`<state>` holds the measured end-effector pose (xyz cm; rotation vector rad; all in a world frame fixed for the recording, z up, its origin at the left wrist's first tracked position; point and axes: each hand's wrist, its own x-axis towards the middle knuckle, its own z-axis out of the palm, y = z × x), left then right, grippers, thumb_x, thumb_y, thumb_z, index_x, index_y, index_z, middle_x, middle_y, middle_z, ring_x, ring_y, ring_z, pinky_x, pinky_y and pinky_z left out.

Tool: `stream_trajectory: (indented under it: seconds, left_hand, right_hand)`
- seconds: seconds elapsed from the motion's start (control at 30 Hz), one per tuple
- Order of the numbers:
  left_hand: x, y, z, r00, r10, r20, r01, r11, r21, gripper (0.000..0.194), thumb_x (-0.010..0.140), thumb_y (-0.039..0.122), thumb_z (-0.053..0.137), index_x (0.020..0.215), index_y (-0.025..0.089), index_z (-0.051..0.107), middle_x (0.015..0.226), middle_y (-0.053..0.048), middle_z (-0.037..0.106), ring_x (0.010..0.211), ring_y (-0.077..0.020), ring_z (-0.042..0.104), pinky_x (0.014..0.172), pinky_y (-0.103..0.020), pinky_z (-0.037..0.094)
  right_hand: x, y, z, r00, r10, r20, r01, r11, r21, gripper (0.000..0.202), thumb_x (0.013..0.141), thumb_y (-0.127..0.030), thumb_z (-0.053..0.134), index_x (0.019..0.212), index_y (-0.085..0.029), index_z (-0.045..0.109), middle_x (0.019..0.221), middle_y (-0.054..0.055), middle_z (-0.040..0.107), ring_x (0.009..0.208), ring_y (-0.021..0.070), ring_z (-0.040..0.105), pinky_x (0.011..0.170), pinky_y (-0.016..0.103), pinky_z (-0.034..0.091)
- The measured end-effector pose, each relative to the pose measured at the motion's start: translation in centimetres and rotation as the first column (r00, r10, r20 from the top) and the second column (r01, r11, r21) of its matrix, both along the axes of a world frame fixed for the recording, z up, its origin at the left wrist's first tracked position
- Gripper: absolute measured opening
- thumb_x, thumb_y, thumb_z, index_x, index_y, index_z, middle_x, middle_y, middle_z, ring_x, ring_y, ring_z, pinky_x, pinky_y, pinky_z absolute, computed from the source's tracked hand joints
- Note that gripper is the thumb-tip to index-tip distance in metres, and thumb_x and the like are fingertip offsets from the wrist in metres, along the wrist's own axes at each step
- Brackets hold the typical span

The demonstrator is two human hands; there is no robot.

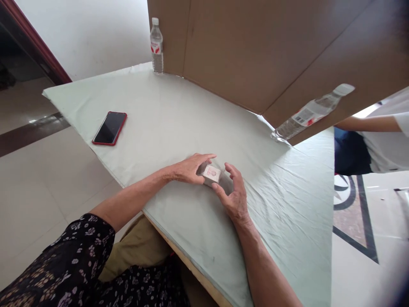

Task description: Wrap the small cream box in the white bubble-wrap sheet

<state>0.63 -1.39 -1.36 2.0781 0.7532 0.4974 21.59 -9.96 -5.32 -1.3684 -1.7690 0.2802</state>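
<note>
A small pale box [211, 174] with a reddish print on its top lies on the cloth-covered table [179, 115] near the front edge. My left hand [193, 167] is at the box's left side, thumb and fingers spread apart. To the right of the box is my right hand [234, 192], its fingers curved and well apart from the thumb. The right thumb tip comes close to the box's lower right corner; whether it touches is unclear. Neither hand is closed around the box.
A phone [110, 128] in a red case lies on the left. A brown board [223, 51] stands across the back, with one water bottle [156, 47] at its left end and another [311, 113] at its right. Beyond the right edge, a person's arm [370, 123] shows.
</note>
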Motion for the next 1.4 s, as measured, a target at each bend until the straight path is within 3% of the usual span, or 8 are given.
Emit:
stream_trajectory:
  seconds: [0.3,0.5,0.63,0.77,1.03,1.13,1.27,1.4]
  left_hand:
    - [0.5,-0.1,-0.5,0.998,0.038,0.047,-0.036,0.999,-0.034,0.082,0.070,0.024,0.064,0.148,0.021,0.042,0.129,-0.011,0.061,0.112,-0.0249,0.057,0.097,-0.040,0.047]
    - [0.6,-0.1,-0.7,0.995,0.028,0.094,-0.018,0.994,-0.103,0.082,0.070,0.024,0.064,0.148,0.021,0.041,0.128,-0.010,0.061,0.101,-0.0217,0.059,0.089,-0.038,0.048]
    - [0.5,0.1,-0.7,0.995,0.007,0.097,0.008,0.989,-0.149,0.084,0.069,0.024,0.064,0.149,0.020,0.040,0.129,-0.011,0.060,0.099,-0.0210,0.058,0.089,-0.037,0.047]
    - [0.2,0.4,-0.4,0.987,0.018,0.157,0.026,0.962,-0.272,0.082,0.070,0.028,0.063,0.148,0.019,0.041,0.133,-0.011,0.057,0.108,-0.0236,0.058,0.096,-0.040,0.046]
    - [-0.3,1.8,-0.6,0.886,0.331,0.326,-0.169,0.884,-0.437,0.064,0.069,0.031,0.059,0.130,0.011,0.057,0.120,-0.015,0.066,0.116,-0.0265,0.058,0.103,-0.042,0.043]
    - [-0.7,1.8,-0.2,0.935,0.231,0.268,-0.101,0.901,-0.422,0.065,0.069,0.030,0.060,0.131,0.012,0.057,0.127,-0.016,0.064,0.120,-0.0276,0.057,0.104,-0.043,0.042]
    - [-0.6,1.5,-0.1,0.988,-0.022,0.153,0.071,0.945,-0.320,0.083,0.067,0.031,0.068,0.145,0.016,0.045,0.139,-0.014,0.056,0.127,-0.0279,0.052,0.107,-0.042,0.039]
    - [0.2,1.3,-0.6,0.987,-0.098,0.125,0.127,0.959,-0.254,0.089,0.068,0.028,0.067,0.151,0.017,0.035,0.134,-0.012,0.058,0.111,-0.0233,0.058,0.094,-0.037,0.046]
  right_hand:
    - [-0.6,0.0,0.6,0.963,-0.046,0.264,0.002,0.987,0.163,0.026,0.089,-0.034,0.061,0.115,-0.029,0.063,0.135,0.010,0.061,0.123,0.0301,0.058,0.101,0.050,0.045]
    - [-0.6,0.1,0.4,0.962,-0.074,0.261,0.032,0.986,0.163,0.045,0.088,-0.043,0.060,0.130,-0.028,0.054,0.142,0.014,0.057,0.128,0.0329,0.055,0.102,0.052,0.043]
    - [-0.5,0.3,0.5,0.956,-0.017,0.293,-0.010,0.996,0.092,0.039,0.090,-0.046,0.059,0.125,-0.030,0.060,0.138,0.011,0.061,0.127,0.0321,0.056,0.103,0.050,0.042]
    - [-0.1,0.3,0.4,0.990,-0.011,0.144,-0.001,0.997,0.083,0.046,0.091,-0.047,0.058,0.133,-0.029,0.055,0.140,0.012,0.058,0.131,0.0323,0.053,0.107,0.053,0.040]
    - [1.1,1.0,-0.1,0.927,-0.193,-0.320,0.169,0.980,-0.100,0.038,0.095,-0.048,0.049,0.120,-0.023,0.064,0.133,0.012,0.062,0.123,0.0277,0.058,0.100,0.048,0.047]
    - [1.0,1.2,-0.1,0.937,-0.147,-0.315,0.124,0.988,-0.092,0.041,0.090,-0.049,0.058,0.121,-0.024,0.063,0.135,0.012,0.061,0.121,0.0283,0.059,0.092,0.046,0.052]
    - [0.5,0.9,0.0,0.975,-0.102,-0.197,0.118,0.991,0.071,0.026,0.090,-0.039,0.061,0.112,-0.026,0.068,0.129,0.011,0.065,0.122,0.0282,0.060,0.097,0.052,0.050]
    - [-0.2,0.7,0.8,0.994,-0.103,-0.028,0.106,0.973,0.203,0.015,0.093,-0.031,0.059,0.099,-0.027,0.072,0.120,0.009,0.070,0.115,0.0267,0.064,0.100,0.052,0.048]
